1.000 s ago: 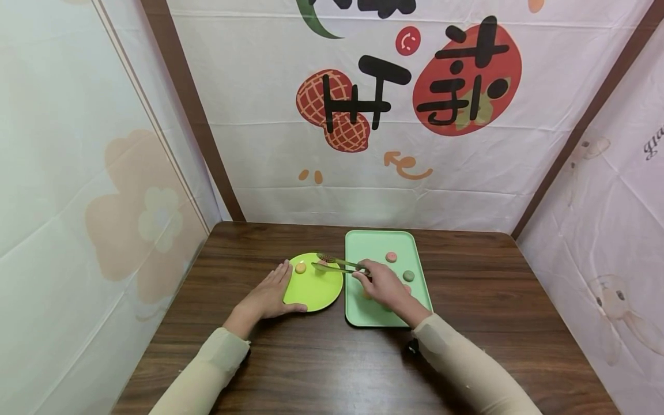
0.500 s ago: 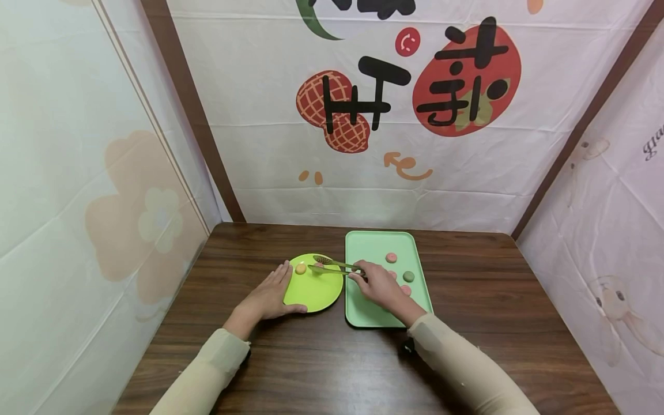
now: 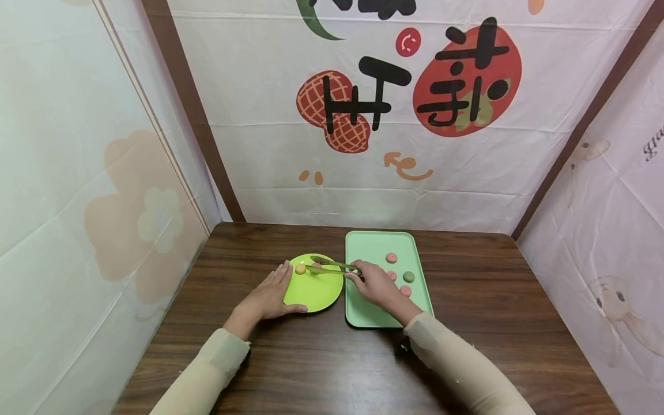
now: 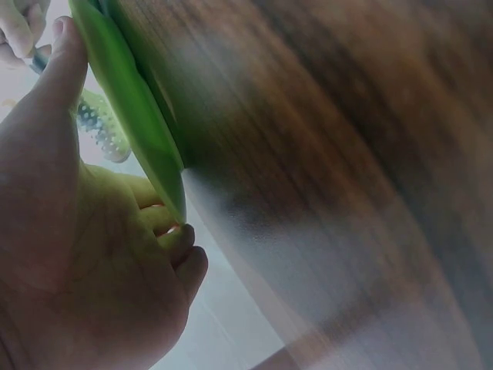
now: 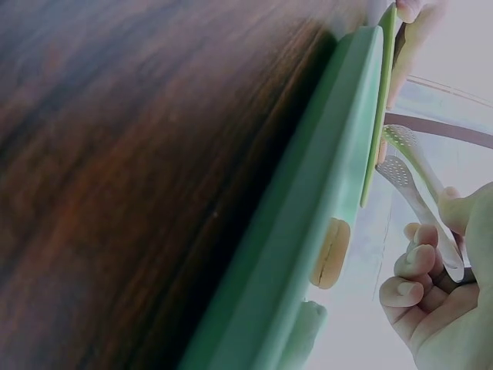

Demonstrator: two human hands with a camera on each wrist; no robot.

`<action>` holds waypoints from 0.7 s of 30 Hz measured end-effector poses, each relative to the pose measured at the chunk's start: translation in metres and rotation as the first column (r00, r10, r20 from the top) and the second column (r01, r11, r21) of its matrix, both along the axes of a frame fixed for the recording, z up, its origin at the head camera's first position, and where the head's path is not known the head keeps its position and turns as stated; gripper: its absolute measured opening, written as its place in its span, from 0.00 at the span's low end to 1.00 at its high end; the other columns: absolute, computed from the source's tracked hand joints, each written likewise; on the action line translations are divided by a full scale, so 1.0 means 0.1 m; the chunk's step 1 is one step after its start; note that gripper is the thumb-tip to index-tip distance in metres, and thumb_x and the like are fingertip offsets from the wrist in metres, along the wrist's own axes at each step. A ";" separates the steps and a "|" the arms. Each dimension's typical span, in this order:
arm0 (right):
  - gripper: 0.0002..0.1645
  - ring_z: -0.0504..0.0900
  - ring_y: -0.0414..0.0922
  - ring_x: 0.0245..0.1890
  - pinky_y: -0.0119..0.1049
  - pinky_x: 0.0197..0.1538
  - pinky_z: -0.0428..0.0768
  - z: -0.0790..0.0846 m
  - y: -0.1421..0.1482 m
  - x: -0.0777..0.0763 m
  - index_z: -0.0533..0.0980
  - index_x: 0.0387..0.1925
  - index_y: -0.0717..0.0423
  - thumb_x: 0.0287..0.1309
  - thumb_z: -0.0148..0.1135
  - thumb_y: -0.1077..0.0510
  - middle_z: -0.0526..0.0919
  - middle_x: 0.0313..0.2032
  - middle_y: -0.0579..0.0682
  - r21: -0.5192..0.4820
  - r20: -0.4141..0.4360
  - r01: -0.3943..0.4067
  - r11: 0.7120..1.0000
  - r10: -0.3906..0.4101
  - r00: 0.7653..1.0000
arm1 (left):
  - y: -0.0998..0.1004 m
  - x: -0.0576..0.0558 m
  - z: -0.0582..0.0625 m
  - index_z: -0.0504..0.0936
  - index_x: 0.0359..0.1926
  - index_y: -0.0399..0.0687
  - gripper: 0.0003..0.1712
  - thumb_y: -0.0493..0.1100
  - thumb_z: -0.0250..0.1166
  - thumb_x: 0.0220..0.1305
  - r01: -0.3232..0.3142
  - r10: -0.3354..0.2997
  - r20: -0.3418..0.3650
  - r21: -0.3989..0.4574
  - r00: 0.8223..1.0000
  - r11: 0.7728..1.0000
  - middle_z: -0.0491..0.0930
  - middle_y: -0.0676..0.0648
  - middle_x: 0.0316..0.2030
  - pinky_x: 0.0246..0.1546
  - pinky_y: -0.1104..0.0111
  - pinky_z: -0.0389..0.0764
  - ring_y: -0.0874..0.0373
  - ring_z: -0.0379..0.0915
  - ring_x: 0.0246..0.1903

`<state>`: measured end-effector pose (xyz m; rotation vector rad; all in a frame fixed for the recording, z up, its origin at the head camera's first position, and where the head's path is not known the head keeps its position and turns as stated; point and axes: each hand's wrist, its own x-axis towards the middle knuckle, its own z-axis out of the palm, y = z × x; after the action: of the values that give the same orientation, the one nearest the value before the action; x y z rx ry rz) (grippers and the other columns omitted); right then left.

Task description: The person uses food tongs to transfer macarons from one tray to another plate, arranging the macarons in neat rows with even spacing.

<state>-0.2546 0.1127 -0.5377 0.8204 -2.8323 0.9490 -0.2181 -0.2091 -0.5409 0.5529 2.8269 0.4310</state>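
Observation:
My left hand [image 3: 268,293] lies with outstretched fingers along the left rim of a lime-green plate [image 3: 317,294]; in the left wrist view, its thumb and fingers touch the plate's edge. A yellow macaron [image 3: 301,268] sits on the plate near the fingertips. My right hand [image 3: 381,283] grips metal tongs [image 3: 337,271] between thumb and fingers, reaching left over the plate. Near the tong tips is a pink macaron [image 3: 317,266], partly covered by them; whether it is pinched I cannot tell. The perforated tong heads stand apart in the right wrist view.
A mint-green tray [image 3: 358,239] sits right of the plate, under my right hand. It bears several macarons, among them a pink macaron [image 3: 391,257], a green macaron [image 3: 408,276] and an orange-yellow macaron [image 5: 330,253]. The brown wooden table [image 3: 493,300] meets printed cloth walls.
My right hand and the tongs have shifted slightly left, and the pink macaron at the tips has moved left towards the yellow one. The left hand has stayed put.

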 end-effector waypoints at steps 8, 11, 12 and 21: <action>0.13 0.72 0.38 0.23 0.34 0.27 0.72 -0.01 -0.01 0.00 0.81 0.49 0.53 0.80 0.62 0.48 0.78 0.28 0.40 0.012 -0.011 0.003 1.000 -0.003 1.000 | 0.00 0.00 0.00 0.43 0.84 0.27 0.75 0.78 0.67 0.65 0.001 -0.001 -0.003 -0.002 1.000 1.000 0.40 0.28 0.84 0.84 0.46 0.50 0.35 0.39 0.84; 0.14 0.72 0.38 0.23 0.33 0.27 0.72 0.00 -0.02 0.00 0.82 0.50 0.54 0.79 0.62 0.48 0.78 0.28 0.41 0.010 -0.010 0.005 1.000 -0.004 1.000 | 0.00 0.00 0.00 0.44 0.84 0.26 0.74 0.78 0.67 0.65 0.002 -0.002 -0.004 -0.001 1.000 1.000 0.41 0.28 0.84 0.84 0.46 0.50 0.35 0.39 0.84; 0.14 0.72 0.38 0.23 0.33 0.26 0.72 0.00 -0.02 0.00 0.82 0.51 0.54 0.79 0.63 0.48 0.78 0.28 0.41 0.010 -0.006 0.004 1.000 -0.004 1.000 | 0.00 0.00 0.00 0.44 0.84 0.26 0.74 0.78 0.67 0.65 0.002 -0.002 -0.004 -0.001 1.000 1.000 0.41 0.28 0.84 0.84 0.46 0.50 0.35 0.39 0.84; 0.16 0.75 0.38 0.25 0.34 0.28 0.75 0.00 -0.03 0.00 0.82 0.54 0.57 0.80 0.62 0.49 0.80 0.31 0.42 0.019 0.010 0.005 1.000 -0.005 1.000 | 0.00 0.00 0.00 0.44 0.83 0.25 0.74 0.77 0.67 0.65 0.009 -0.009 -0.010 -0.001 1.000 1.000 0.41 0.27 0.84 0.84 0.46 0.50 0.35 0.40 0.84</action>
<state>-0.2543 0.1094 -0.5380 0.8125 -2.8544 0.9299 -0.2179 -0.2089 -0.5407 0.5687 2.8325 0.4260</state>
